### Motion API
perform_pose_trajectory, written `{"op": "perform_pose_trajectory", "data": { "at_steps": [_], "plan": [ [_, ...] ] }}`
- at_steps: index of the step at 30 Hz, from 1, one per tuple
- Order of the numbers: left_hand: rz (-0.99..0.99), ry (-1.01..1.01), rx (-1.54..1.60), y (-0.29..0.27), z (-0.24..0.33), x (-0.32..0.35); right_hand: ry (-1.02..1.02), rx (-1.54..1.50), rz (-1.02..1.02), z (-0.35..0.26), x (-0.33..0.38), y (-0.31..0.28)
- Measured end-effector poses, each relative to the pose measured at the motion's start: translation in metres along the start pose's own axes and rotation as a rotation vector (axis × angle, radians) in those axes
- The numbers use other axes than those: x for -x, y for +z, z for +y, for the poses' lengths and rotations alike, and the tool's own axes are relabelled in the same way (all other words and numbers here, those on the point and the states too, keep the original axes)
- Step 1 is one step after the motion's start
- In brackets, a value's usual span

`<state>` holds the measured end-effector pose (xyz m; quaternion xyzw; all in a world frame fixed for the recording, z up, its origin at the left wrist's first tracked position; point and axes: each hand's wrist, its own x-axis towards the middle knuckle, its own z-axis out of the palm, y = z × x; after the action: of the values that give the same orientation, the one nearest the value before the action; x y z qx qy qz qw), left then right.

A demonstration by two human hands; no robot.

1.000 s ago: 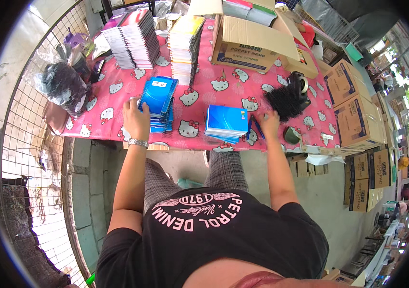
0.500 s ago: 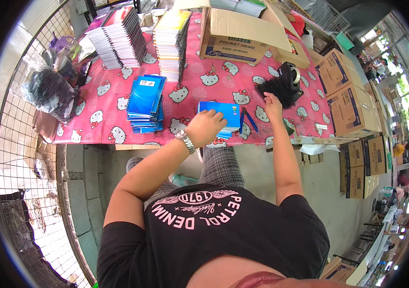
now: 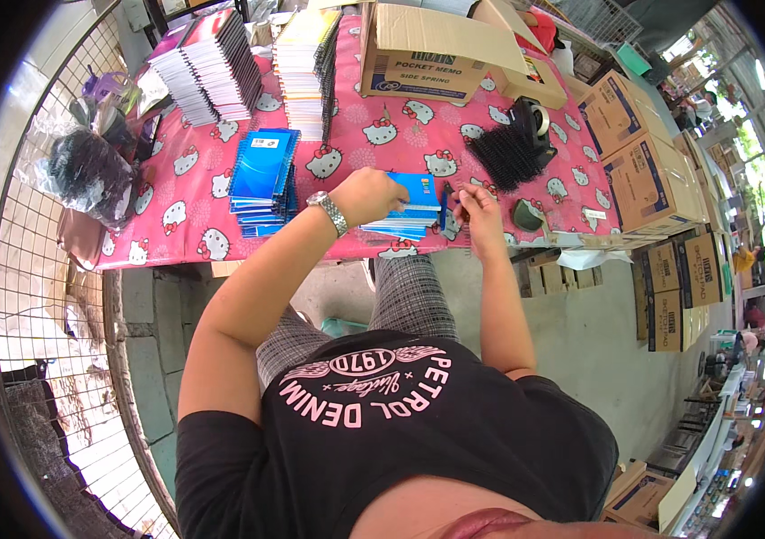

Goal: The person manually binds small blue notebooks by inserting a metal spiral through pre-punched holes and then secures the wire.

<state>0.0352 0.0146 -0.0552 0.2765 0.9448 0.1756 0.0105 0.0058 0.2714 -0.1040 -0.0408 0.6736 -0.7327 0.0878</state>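
A small pile of blue notebooks [image 3: 391,227] lies near the table's front edge. My left hand [image 3: 370,196] is closed at the left end of the top blue notebook [image 3: 418,190], its fingers curled over the edge. My right hand [image 3: 479,212] is just right of the pile, with thumb and fingertips pinched together. Whatever is between those fingertips is too small to make out. Blue-handled pliers [image 3: 444,205] lie between the pile and my right hand. Beyond that hand is a heap of black spiral binding coils [image 3: 501,156].
Spiral-bound blue notebooks [image 3: 261,171] are stacked to the left. Taller notebook stacks [image 3: 306,81] stand behind. An open carton [image 3: 427,67] is at the back, a tape dispenser [image 3: 533,126] right of it. Plastic-wrapped material [image 3: 86,175] sits far left; cartons [image 3: 638,180] are piled right.
My right hand has come from the coil heap back toward the blue pile, its fingers now pinched. My left hand has slid to the left end of the top notebook.
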Motion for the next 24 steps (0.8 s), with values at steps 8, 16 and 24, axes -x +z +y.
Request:
{"op": "perform_pose_trajectory", "data": {
  "at_steps": [8, 16, 24],
  "plan": [
    [0.075, -0.055, -0.076, -0.013, 0.006, 0.003, 0.098, -0.046, 0.119, -0.005, 0.025, 0.019],
    [0.438, -0.035, -0.168, 0.001, 0.004, 0.004, -0.404, 0.560, -0.066, -0.030, 0.009, 0.020],
    [0.661, -0.095, -0.136, 0.015, 0.031, 0.010, -0.598, 0.630, -0.186, -0.054, 0.022, 0.027]
  ]
}}
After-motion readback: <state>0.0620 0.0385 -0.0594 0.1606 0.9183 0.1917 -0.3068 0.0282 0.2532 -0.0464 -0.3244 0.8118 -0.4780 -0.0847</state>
